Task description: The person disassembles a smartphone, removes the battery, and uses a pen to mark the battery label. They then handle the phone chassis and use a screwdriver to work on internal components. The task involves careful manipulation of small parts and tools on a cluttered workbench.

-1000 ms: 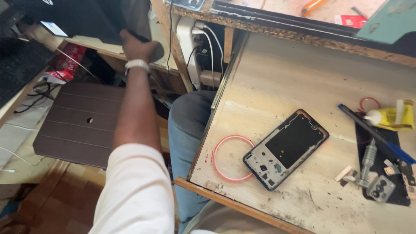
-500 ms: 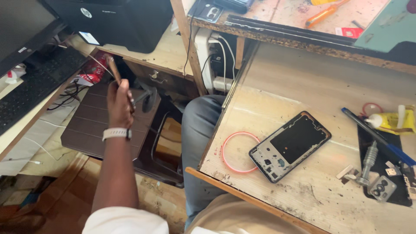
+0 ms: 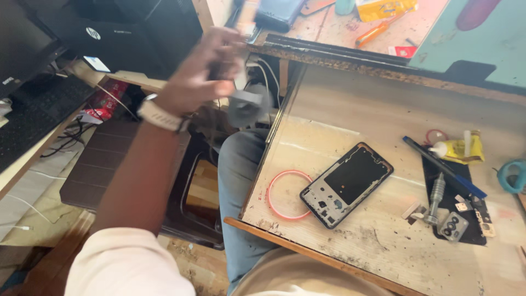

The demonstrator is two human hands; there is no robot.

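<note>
1. The worktop (image 3: 383, 115) carries an opened phone (image 3: 347, 183) lying flat, just beside a pink ring (image 3: 289, 194).
2. The left hand (image 3: 203, 74), raised left of the worktop, grips a blurred grey object (image 3: 245, 107); a slower, steadier carry would likely serve better.
3. Motion blur hides what the object is; the right hand is out of view.

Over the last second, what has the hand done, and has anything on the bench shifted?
The left hand has come up from low beside the dark table toward the bench, gripping a blurred grey object I cannot identify. The opened phone, pink ring and blue tool lie where they were. The right hand is not in view.
</note>
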